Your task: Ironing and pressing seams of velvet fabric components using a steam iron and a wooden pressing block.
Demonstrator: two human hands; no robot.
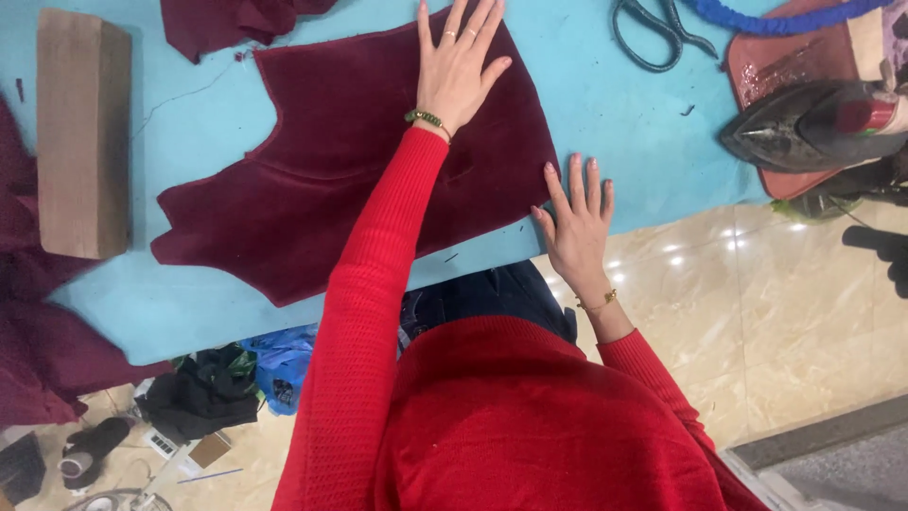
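- Head view: a person in a red sweater leans over a blue table (605, 104), both hands spread flat, fingers extended, neither gripping anything.
- The left hand (459, 66), with rings and a green bead bracelet, presses palm-down on the upper part of a maroon velvet piece (331, 180) that lies flat on the table, its scooped edge toward the left.
- The right hand (575, 227), with a thin gold bracelet, rests open at the table's near edge, fingertips touching the lower right corner of the velvet piece.
- Judged from the flat palms, the step in hand is smoothing the cloth; it goes best with even pressure from the middle outward, one hand pinning while the other sweeps, so the pile lies one way and no crease is trapped near the seam line.
- A wooden block (83, 132) sits at the table's left, well apart from the hands; more maroon fabric (227, 24) lies at the top edge and along the far left.
- Scissors (653, 33) lie beyond the cloth at the top right; an iron (813, 128) rests on a reddish pad (776, 57) at the right, apart from the velvet, and is worth keeping clear of a sweeping arm.
- Below the table, dark cloth and a blue bag (279, 364) lie on the tiled floor.
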